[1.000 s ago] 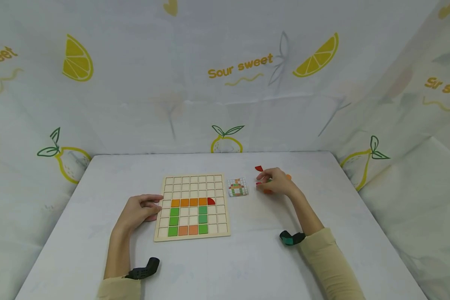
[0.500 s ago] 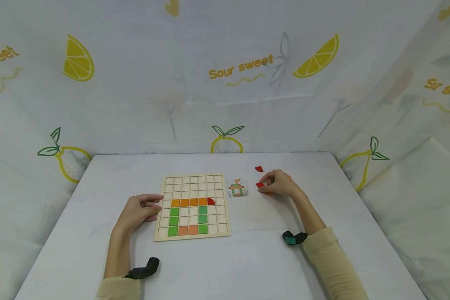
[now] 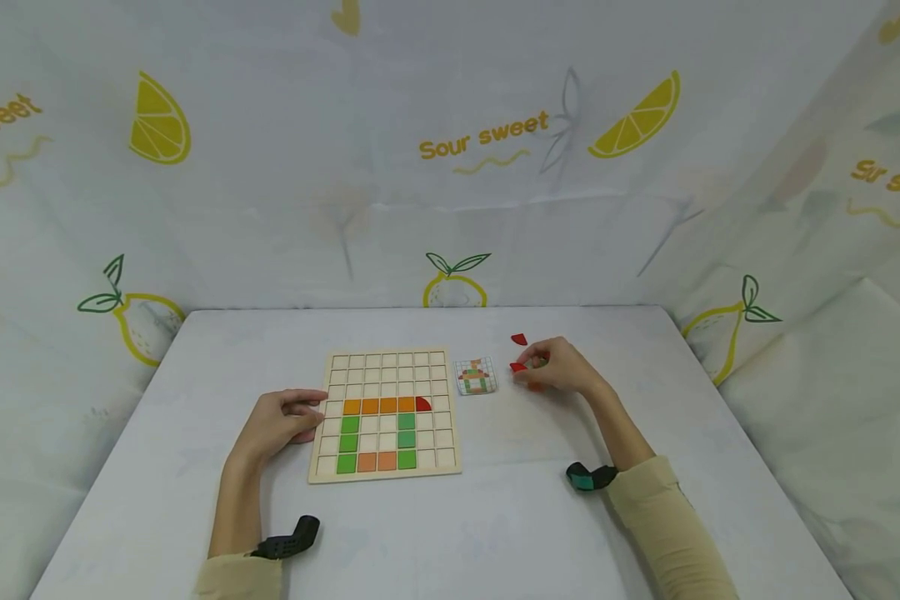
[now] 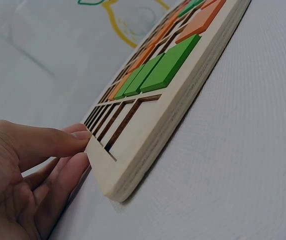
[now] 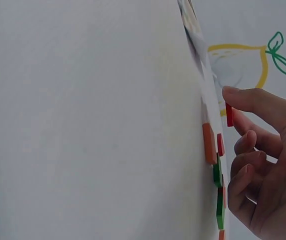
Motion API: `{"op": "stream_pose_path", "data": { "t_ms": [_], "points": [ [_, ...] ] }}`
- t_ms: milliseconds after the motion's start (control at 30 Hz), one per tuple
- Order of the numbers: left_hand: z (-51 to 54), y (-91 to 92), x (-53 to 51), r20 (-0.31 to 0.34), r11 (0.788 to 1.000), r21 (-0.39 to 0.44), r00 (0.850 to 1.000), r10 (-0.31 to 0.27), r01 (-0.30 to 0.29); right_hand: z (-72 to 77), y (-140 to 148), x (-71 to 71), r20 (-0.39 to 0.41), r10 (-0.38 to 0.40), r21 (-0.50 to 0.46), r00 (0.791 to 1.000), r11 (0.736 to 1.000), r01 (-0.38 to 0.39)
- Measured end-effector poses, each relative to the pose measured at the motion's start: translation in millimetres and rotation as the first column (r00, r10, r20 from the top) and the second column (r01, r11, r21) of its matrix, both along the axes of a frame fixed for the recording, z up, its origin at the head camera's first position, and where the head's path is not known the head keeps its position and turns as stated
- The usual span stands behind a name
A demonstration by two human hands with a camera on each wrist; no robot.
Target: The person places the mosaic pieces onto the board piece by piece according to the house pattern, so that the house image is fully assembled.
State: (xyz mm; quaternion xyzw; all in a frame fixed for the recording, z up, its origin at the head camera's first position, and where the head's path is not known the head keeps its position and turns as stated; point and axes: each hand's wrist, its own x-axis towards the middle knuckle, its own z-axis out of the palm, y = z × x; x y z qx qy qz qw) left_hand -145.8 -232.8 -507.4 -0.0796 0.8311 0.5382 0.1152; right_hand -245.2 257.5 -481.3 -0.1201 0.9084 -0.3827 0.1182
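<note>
My left hand point(image 3: 273, 423) touches the left edge of a wooden grid board point(image 3: 437, 421) with fingers and thumb; the left wrist view shows them against its side. Green tiles point(image 3: 347, 442), orange tiles point(image 3: 378, 406) and a red quarter-round tile point(image 3: 423, 404) lie in the board's cells. To the right, my right hand point(image 3: 562, 367) pinches a small red tile point(image 5: 229, 114) between thumb and index finger, other fingers curled. Part of that tile is hidden. Under and behind this hand lie more tiles, including an orange tile point(image 5: 209, 143) and a green tile point(image 5: 220, 207), mostly hidden.
A small printed pattern card point(image 3: 476, 376) lies between the board and the right hand. Beyond that hand is a loose red quarter-round tile point(image 3: 519, 339). A white cloth covers the table point(image 3: 487, 533), with a lemon-printed curtain point(image 3: 390, 233) behind.
My right hand came from over the loose tiles to pinching a red tile, then shifted very slightly. The left hand and the board stayed in place.
</note>
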Motion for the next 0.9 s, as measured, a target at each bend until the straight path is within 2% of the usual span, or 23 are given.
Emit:
{"op": "stream_pose_path", "data": {
  "t_ms": [300, 433, 600, 800, 900],
  "points": [
    [-1.2, 0.0, 0.5, -0.003, 1.0, -0.004, 1.0, -0.001, 0.001, 23.0, -40.8, 7.4, -0.01, 0.114, -0.079, 0.993, 0.99, -0.114],
    [-1.7, 0.4, 0.4, -0.007, 1.0, 0.0, 1.0, -0.003, 0.003, 28.0, -64.0, 7.8, -0.026, 0.167, -0.106, 0.986, 0.98, -0.169],
    [-2.2, 0.8, 0.3, -0.007, 1.0, 0.008, 1.0, -0.003, 0.003, 26.0, -92.3, 5.0, -0.059, 0.234, -0.087, 0.97, 0.967, -0.239],
    [-1.9, -0.5, 0.1, -0.011, 1.0, 0.012, 1.0, -0.002, 0.002, 17.6, -124.9, 1.2, -0.042, 0.301, -0.098, 0.953, 0.948, -0.304],
    [-0.9, -0.9, 0.9, -0.014, 1.0, 0.014, 1.0, -0.006, 0.007, 12.8, -141.1, -0.1, -0.042, 0.357, -0.107, 0.933, 0.927, -0.359]
  ]
}}
